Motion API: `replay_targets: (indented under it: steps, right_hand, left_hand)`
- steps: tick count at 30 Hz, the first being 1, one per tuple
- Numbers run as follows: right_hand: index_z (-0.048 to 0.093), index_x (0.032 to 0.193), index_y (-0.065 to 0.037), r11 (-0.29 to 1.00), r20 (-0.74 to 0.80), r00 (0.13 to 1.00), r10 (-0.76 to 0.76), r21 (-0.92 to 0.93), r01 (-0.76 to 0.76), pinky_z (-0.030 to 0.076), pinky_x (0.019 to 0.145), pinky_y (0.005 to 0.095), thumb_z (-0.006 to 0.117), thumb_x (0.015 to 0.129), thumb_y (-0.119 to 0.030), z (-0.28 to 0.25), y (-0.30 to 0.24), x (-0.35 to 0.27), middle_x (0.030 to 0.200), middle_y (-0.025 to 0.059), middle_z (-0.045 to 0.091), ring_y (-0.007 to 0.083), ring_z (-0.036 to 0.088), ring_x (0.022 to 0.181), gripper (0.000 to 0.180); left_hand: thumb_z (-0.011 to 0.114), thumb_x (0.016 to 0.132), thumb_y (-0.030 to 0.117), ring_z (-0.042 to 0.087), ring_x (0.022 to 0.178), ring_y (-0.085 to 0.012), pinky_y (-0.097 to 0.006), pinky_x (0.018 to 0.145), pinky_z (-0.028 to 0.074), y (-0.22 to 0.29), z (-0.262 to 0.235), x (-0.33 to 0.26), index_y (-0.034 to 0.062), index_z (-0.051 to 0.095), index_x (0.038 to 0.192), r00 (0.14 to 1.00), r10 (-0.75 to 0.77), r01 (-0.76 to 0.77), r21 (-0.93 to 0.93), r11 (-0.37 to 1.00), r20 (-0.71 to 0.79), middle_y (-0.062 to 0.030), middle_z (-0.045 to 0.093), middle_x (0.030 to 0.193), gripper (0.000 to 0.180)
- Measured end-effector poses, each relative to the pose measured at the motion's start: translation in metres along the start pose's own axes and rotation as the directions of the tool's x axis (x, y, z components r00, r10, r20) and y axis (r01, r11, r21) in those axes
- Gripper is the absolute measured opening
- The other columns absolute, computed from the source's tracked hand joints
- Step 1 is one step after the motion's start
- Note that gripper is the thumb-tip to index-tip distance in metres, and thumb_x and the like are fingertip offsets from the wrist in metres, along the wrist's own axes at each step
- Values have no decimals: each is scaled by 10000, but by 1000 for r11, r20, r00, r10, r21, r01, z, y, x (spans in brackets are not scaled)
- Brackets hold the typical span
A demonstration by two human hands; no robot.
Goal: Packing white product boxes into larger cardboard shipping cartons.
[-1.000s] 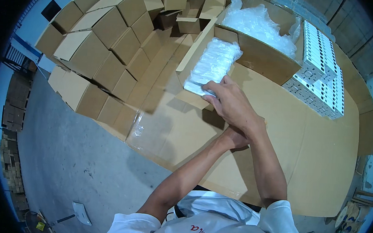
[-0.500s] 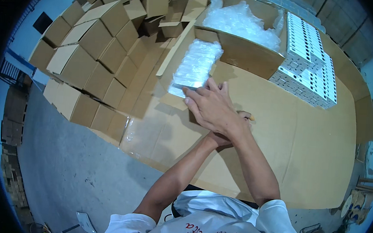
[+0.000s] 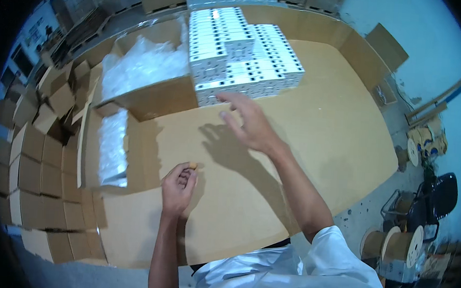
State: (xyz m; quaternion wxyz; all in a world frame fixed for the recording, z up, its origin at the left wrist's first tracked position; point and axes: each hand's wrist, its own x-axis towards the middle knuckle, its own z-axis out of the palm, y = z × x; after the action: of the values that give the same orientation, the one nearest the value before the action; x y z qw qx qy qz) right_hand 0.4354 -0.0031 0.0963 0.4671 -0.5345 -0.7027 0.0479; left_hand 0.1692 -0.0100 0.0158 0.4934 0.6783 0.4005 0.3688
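Observation:
My right hand (image 3: 248, 125) is open with its fingers spread. It hovers above the cardboard surface, near the front of a stack of white block-shaped units (image 3: 245, 86) with dark square openings, set in tight rows. Nothing shows in its grasp. My left hand (image 3: 178, 187) is curled into a loose fist lower down, with an orange-yellow cover on one fingertip and nothing visible inside it. To its left is a narrow open carton (image 3: 146, 159), holding a row of items in clear plastic wrap (image 3: 113, 149).
Behind the narrow carton stands a larger open box (image 3: 161, 97) heaped with clear plastic bags (image 3: 145, 66). Several brown cartons (image 3: 29, 154) are stacked at the left. A cardboard wall (image 3: 354, 51) rims the table's far side. Cable spools (image 3: 394, 245) and a black chair (image 3: 440, 199) are at the right.
My hands have come apart from their crossed position by the narrow carton. The right has moved to the white stack; the left is beside the carton. The view has swung to the right.

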Motion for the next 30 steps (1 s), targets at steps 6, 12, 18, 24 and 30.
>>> replay_targets:
  steps: [6, 12, 18, 24, 30]
  right_hand:
    - [590, 1293, -13, 942, -259, 949, 179, -234, -241, 528, 772, 372, 584, 895, -38, -123, 131, -10, 1128, 164, 648, 258, 634, 861, 398]
    - [490, 1401, -87, 812, -342, 873, 348, -354, -463, 518, 942, 474, 602, 844, -16, -162, 191, -18, 1326, 237, 485, 402, 585, 1137, 573]
    - [423, 1465, -169, 753, -283, 885, 371, -466, -464, 503, 979, 487, 595, 841, 28, -171, 181, -24, 1371, 260, 416, 457, 569, 1151, 677]
    - [454, 1397, -169, 740, -294, 870, 397, -458, -493, 511, 968, 487, 642, 824, 16, -180, 179, -25, 1403, 200, 438, 419, 561, 1193, 630]
    - [547, 1285, -138, 751, -195, 912, 361, -519, -409, 526, 916, 467, 656, 843, 2, -182, 168, -42, 1307, 130, 536, 374, 595, 1132, 476]
  left_hand:
    - [655, 928, 19, 568, 717, -44, -191, 629, 484, 22, 36, 19, -43, 679, 1104, 1000, 8, -5, 86, 996, -25, -18, 658, 850, 188]
    - [652, 933, 47, 554, 712, -37, -184, 615, 466, 36, 55, 21, -33, 680, 1106, 999, -18, 21, 107, 994, -31, -11, 650, 848, 193]
    - [650, 929, 35, 534, 698, -28, -176, 594, 448, 49, 59, 12, -32, 680, 1097, 998, -17, 26, 147, 989, -57, -2, 633, 836, 184]
    - [642, 925, 16, 511, 674, -20, -166, 572, 428, 53, 58, 7, -32, 683, 1085, 998, 3, 4, 121, 993, -57, 5, 626, 827, 172]
    - [644, 929, 20, 504, 675, -10, -158, 564, 418, 52, 54, -2, -35, 686, 1082, 998, 10, -3, 122, 993, -56, 9, 625, 825, 168]
